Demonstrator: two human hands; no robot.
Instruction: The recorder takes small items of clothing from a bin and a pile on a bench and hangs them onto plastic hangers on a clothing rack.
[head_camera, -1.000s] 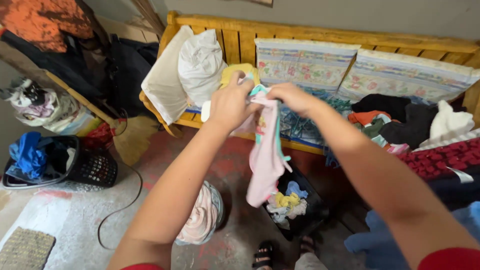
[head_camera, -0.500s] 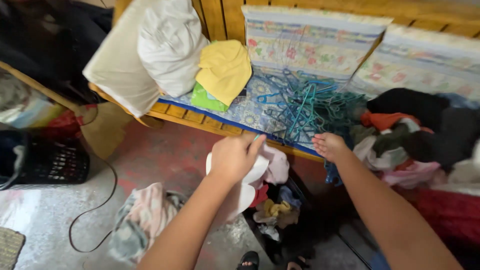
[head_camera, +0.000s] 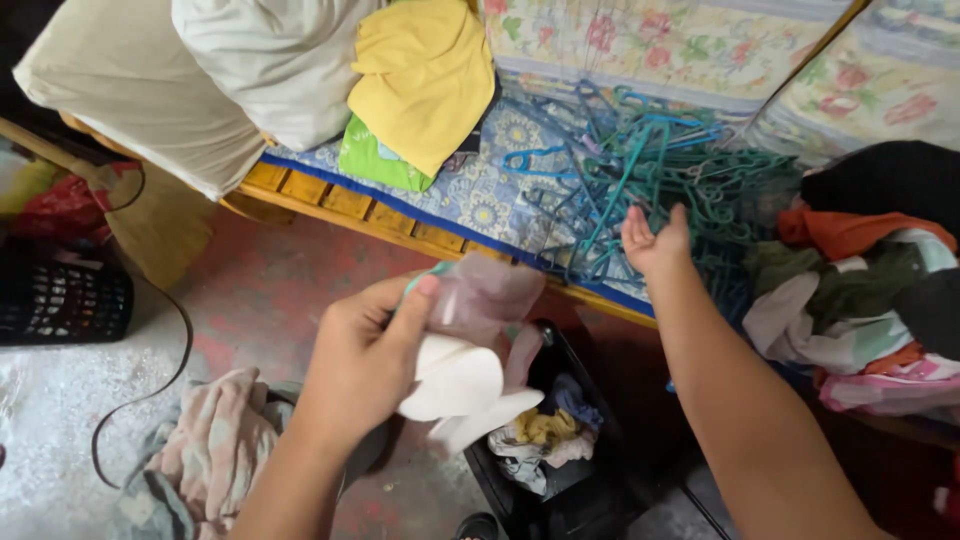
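Over the red floor, the left hand (head_camera: 365, 365) has its grip clenched on a bunched pink garment (head_camera: 480, 345), pale, motion-blurred and hard to make out. Right hand (head_camera: 655, 240), grip released, reaches toward the tangled teal hangers (head_camera: 640, 170) on the desk (head_camera: 330, 200).

left hand (head_camera: 365, 365) clenched, right hand (head_camera: 652, 240) open, reaching forward

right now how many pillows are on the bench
2, both at the bench's left end: a beige pillow outermost, and a white pillow beside it, against the yellow cloth. Others may be out of view.
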